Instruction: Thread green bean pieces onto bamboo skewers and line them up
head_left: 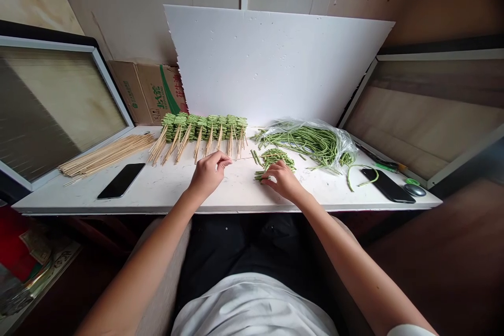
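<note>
My left hand (208,174) sits on the white table (157,197), its fingertips pinched on a thin bamboo skewer (242,158). My right hand (282,181) rests on a small pile of cut green long bean pieces (277,159), and its fingers hide the pile's near edge. Beyond the hands, a row of finished bean skewers (205,127) lies with the sticks pointing toward me. A clear plastic bag (338,142) holds long uncut beans (299,142) to the right.
A bundle of loose bamboo skewers (106,155) lies at the table's left. Black smartphones lie at both ends (121,181) (388,185). A white foam board (268,63) stands behind the table, beside a cardboard box (149,92). Framed panels flank the table.
</note>
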A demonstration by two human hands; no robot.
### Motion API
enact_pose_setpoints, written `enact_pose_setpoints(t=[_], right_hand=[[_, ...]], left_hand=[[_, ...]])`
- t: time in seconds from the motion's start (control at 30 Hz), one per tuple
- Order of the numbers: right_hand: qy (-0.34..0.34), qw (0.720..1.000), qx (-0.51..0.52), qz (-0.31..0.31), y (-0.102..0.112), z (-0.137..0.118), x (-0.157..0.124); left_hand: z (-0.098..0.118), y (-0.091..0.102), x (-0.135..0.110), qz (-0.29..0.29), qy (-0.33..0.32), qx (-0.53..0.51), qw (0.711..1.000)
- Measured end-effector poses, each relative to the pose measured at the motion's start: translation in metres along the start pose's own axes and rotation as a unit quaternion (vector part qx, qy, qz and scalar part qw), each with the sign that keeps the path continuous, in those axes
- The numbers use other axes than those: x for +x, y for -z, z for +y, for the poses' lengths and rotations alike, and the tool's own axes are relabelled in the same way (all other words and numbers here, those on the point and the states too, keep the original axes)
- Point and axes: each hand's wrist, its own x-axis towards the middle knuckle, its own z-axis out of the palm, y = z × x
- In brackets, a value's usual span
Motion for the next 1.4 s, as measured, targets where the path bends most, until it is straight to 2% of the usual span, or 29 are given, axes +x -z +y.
enact_pose_setpoints(t=[0.33, 0.43, 0.5, 0.57, 0.6, 0.7, 0.77, 0.8, 0.93, 1.13, 1.4], right_hand=[[-0.011, 1.0, 0.021, -0.011, -0.001, -0.007, -0.001], [-0.017, 0.999, 0.043, 0.02, 0.002, -0.006, 0.0], [-0.039, 0.993, 0.101, 0.055, 0.007, -0.003, 0.002], [-0.091, 0.971, 0.201, 0.096, 0.013, 0.001, 0.006], [-0.123, 0.949, 0.265, 0.118, 0.016, 0.003, 0.007], [-0.2, 0.849, 0.458, 0.172, 0.027, 0.003, 0.011], [-0.218, 0.786, 0.548, 0.184, 0.035, -0.002, 0.013], [-0.221, 0.763, 0.578, 0.185, 0.039, -0.006, 0.013], [-0.224, 0.703, 0.65, 0.182, 0.053, -0.02, 0.014], [-0.222, 0.659, 0.693, 0.189, 0.052, -0.024, 0.014], [-0.231, 0.669, 0.68, 0.194, 0.053, -0.031, 0.014]], left_hand=[[0.001, -0.002, -0.001, -0.007, -0.019, 0.003, 1.0], [0.001, -0.001, -0.001, -0.009, -0.018, 0.001, 1.0], [0.001, 0.0, 0.0, -0.005, -0.016, 0.005, 1.0], [0.001, 0.001, 0.001, 0.006, -0.013, 0.013, 1.0], [0.001, 0.003, 0.002, 0.013, -0.012, 0.017, 1.0], [0.002, 0.006, 0.003, 0.027, -0.009, 0.022, 0.999], [0.003, 0.008, 0.004, 0.031, -0.004, 0.023, 0.999], [0.004, 0.008, 0.004, 0.032, -0.002, 0.024, 0.999], [0.007, 0.007, 0.003, 0.034, -0.005, 0.022, 0.999], [0.009, 0.003, 0.002, 0.027, 0.005, 0.007, 1.0], [0.01, 0.004, 0.002, 0.022, 0.008, 0.01, 1.0]])
